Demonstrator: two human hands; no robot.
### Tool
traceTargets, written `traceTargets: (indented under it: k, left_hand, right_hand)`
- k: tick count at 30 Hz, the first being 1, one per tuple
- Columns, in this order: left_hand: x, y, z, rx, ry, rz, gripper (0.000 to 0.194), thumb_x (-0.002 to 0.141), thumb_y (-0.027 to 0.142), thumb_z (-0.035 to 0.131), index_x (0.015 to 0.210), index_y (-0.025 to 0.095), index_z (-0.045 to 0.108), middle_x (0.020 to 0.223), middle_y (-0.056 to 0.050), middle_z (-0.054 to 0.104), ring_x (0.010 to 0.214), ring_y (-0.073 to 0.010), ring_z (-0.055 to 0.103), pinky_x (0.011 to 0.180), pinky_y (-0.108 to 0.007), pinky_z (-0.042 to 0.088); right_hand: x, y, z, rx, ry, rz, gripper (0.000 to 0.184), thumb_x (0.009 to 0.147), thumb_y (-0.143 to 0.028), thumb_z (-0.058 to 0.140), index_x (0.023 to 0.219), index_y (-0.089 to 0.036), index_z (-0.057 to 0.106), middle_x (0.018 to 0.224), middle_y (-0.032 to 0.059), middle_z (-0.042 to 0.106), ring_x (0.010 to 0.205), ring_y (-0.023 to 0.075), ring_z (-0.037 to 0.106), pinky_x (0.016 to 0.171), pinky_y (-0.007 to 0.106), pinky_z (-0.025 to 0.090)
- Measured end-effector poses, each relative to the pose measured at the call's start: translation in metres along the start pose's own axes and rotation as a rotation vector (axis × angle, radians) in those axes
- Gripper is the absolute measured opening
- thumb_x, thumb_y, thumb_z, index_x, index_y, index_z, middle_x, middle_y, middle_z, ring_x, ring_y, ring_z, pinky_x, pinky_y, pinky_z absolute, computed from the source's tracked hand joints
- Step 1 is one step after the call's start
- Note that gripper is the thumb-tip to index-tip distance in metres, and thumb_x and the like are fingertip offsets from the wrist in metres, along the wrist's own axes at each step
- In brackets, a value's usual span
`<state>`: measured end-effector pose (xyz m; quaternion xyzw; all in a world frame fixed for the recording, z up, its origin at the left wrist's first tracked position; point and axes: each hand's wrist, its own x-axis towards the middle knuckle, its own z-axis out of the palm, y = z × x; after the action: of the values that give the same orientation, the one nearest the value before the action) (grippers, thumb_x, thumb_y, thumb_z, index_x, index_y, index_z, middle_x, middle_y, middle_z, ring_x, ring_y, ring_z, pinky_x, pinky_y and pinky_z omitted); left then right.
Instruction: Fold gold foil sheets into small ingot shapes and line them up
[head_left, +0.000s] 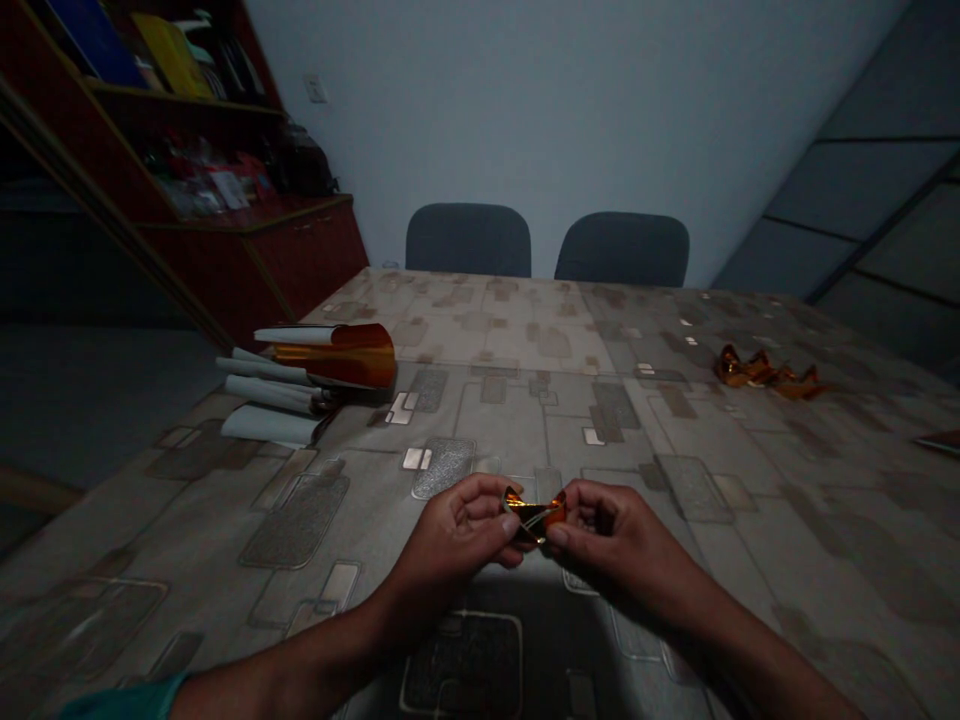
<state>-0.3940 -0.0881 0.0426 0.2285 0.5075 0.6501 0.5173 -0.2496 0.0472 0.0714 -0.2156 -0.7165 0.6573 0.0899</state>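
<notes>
Shiny orange-gold foil (535, 515) is pinched between two bare hands, low in the middle of the view. The left hand (474, 525) has a narrow grip on one end, with its thumb on the near side and its fingers curled behind. The right hand (609, 522) has a narrow grip on the other end in much the same way. The foil bends up at both ends and dips in the middle. I see it just above the near part of the bench (502, 400), close to the person. There is a dark shadow on the bench under the hands.

The bench has a cloth with a pattern of boxes, some grey and some brown. Over on the left side lies a bunch of rolled sheets (274, 395), pale grey, and with them is a big curled orange sheet (371, 357). Far over to the right sit some crinkly orange pieces (757, 370), well apart from the hands.

Two dark chairs (469, 240) stand at the far side, near a pale wall (562, 100). A red-brown cupboard (307, 255) stands at the back left, with things on its shelves. A bit of green sleeve (127, 700) shows on the left arm.
</notes>
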Motion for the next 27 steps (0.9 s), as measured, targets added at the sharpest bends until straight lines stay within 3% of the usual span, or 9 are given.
traceTargets:
  k: [5, 9, 12, 17, 22, 27]
  left_hand:
    - [0.002, 0.001, -0.002, 0.013, 0.079, 0.008, 0.04, 0.064, 0.033, 0.088, 0.089, 0.012, 0.064, 0.077, -0.003, 0.071, 0.059, -0.011, 0.066, 0.06, -0.023, 0.052]
    - [0.001, 0.001, 0.0, 0.043, 0.12, -0.008, 0.041, 0.063, 0.036, 0.088, 0.084, 0.012, 0.062, 0.072, -0.004, 0.071, 0.059, -0.0126, 0.067, 0.058, -0.023, 0.052]
    - [-0.001, 0.002, 0.001, 0.055, 0.129, -0.014, 0.038, 0.066, 0.036, 0.085, 0.084, 0.012, 0.062, 0.072, -0.004, 0.072, 0.061, -0.0135, 0.067, 0.06, -0.024, 0.052]
    - [-0.006, 0.004, 0.004, 0.061, 0.107, 0.017, 0.027, 0.071, 0.029, 0.081, 0.083, 0.013, 0.063, 0.07, -0.002, 0.07, 0.06, -0.0115, 0.066, 0.061, -0.022, 0.05]
    - [-0.01, 0.004, 0.005, 0.106, 0.084, 0.023, 0.021, 0.069, 0.018, 0.081, 0.082, 0.015, 0.065, 0.081, -0.004, 0.074, 0.078, -0.0168, 0.071, 0.075, -0.027, 0.054]
    - [-0.012, 0.006, 0.006, 0.138, 0.051, 0.098, 0.01, 0.072, 0.015, 0.077, 0.072, 0.016, 0.068, 0.088, -0.006, 0.076, 0.086, -0.0192, 0.072, 0.082, -0.031, 0.055]
  right_hand:
    - [0.0, 0.002, 0.001, -0.022, 0.019, -0.029, 0.018, 0.078, -0.031, 0.07, 0.073, -0.019, 0.058, 0.062, -0.0036, 0.049, 0.055, 0.0108, 0.039, 0.05, 0.024, 0.028]
    - [-0.002, -0.003, 0.005, -0.119, 0.02, -0.086, 0.008, 0.078, -0.023, 0.068, 0.081, -0.019, 0.061, 0.066, -0.0029, 0.054, 0.06, 0.0122, 0.045, 0.052, 0.024, 0.033]
    - [-0.005, -0.005, 0.007, -0.213, 0.037, -0.091, 0.013, 0.075, -0.014, 0.069, 0.085, -0.02, 0.062, 0.068, -0.0036, 0.057, 0.061, 0.0126, 0.048, 0.055, 0.025, 0.034]
    - [-0.006, -0.003, 0.007, -0.195, 0.011, -0.088, 0.006, 0.079, -0.023, 0.067, 0.084, -0.02, 0.064, 0.068, -0.002, 0.058, 0.061, 0.0139, 0.049, 0.054, 0.026, 0.034]
    - [-0.005, -0.001, 0.006, -0.345, 0.091, -0.141, 0.014, 0.082, -0.022, 0.065, 0.069, -0.02, 0.061, 0.063, -0.0017, 0.059, 0.06, 0.0145, 0.052, 0.056, 0.027, 0.035]
    - [-0.003, 0.003, 0.003, -0.446, 0.051, -0.301, 0.011, 0.083, -0.015, 0.064, 0.075, -0.021, 0.066, 0.072, 0.0002, 0.068, 0.068, 0.0165, 0.061, 0.062, 0.028, 0.041]
